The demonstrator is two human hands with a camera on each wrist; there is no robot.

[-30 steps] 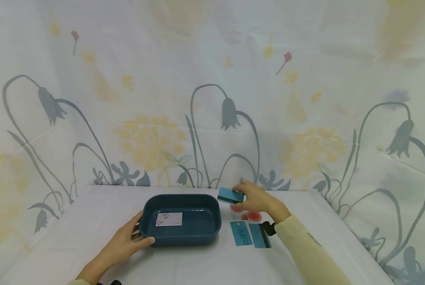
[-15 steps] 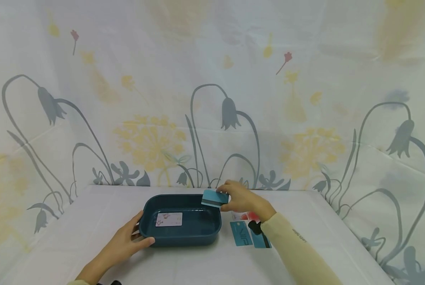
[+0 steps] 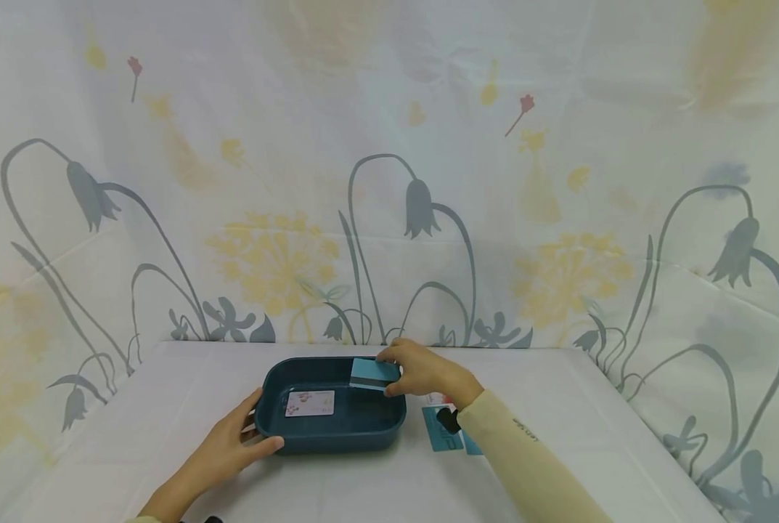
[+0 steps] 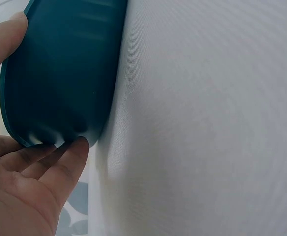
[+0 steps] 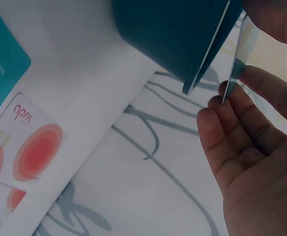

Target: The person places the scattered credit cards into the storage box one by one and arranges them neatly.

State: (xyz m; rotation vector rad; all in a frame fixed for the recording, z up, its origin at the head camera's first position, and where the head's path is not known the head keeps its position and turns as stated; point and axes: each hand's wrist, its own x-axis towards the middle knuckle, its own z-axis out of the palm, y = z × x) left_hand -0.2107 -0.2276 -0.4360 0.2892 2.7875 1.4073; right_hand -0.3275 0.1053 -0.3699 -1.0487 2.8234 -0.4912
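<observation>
A dark teal plastic box stands on the white table, open at the top. My left hand holds its left end, thumb at the near corner and fingers against the end wall. In the left wrist view the fingertips press on the box's teal wall. My right hand pinches a blue card with a dark stripe, over the right part of the box. The right wrist view shows that card edge-on between thumb and fingers. A white card with a flower print lies inside the box.
Right of the box, blue cards lie on the table, partly hidden by my right arm. White cards with red circles lie beside a teal card in the right wrist view. A flower-printed cloth hangs behind the table.
My right hand has carried the blue card leftward from above the other cards to over the box, then slightly lower. My left hand and the box have stayed in place.
</observation>
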